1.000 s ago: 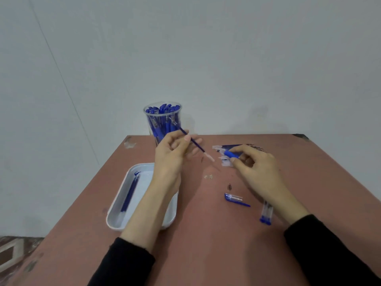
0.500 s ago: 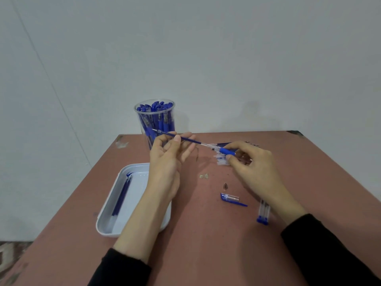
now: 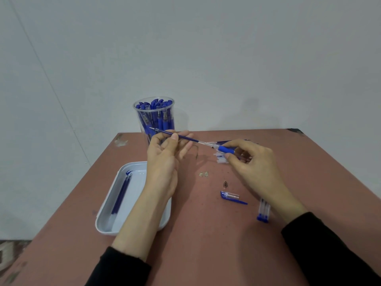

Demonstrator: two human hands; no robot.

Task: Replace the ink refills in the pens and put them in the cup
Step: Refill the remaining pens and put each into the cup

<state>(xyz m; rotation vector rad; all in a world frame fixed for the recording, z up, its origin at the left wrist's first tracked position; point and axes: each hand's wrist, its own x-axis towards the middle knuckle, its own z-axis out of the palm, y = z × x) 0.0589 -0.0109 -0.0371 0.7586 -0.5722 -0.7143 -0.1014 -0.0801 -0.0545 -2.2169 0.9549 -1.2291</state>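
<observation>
Well, the left hand (image 3: 164, 164) pinches a blue ink refill (image 3: 185, 137) between thumb and fingertips, its clear end meeting the pen barrel (image 3: 225, 149) that the right hand (image 3: 254, 165) grips by its blue sleeve, above the table (image 3: 206, 234). Just behind stands the cup (image 3: 154, 117), packed with blue pens; a white tray (image 3: 138, 183) lies under the left forearm.

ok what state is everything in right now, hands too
left hand: pinches the refill
right hand: grips the pen barrel
refill: in the air, clear end at the barrel's mouth
pen barrel: uncapped, off the table
cup: upright, packed with blue pens
tray: holds blue refills
pen cap: loose on the table
metal tip: loose on the table
</observation>
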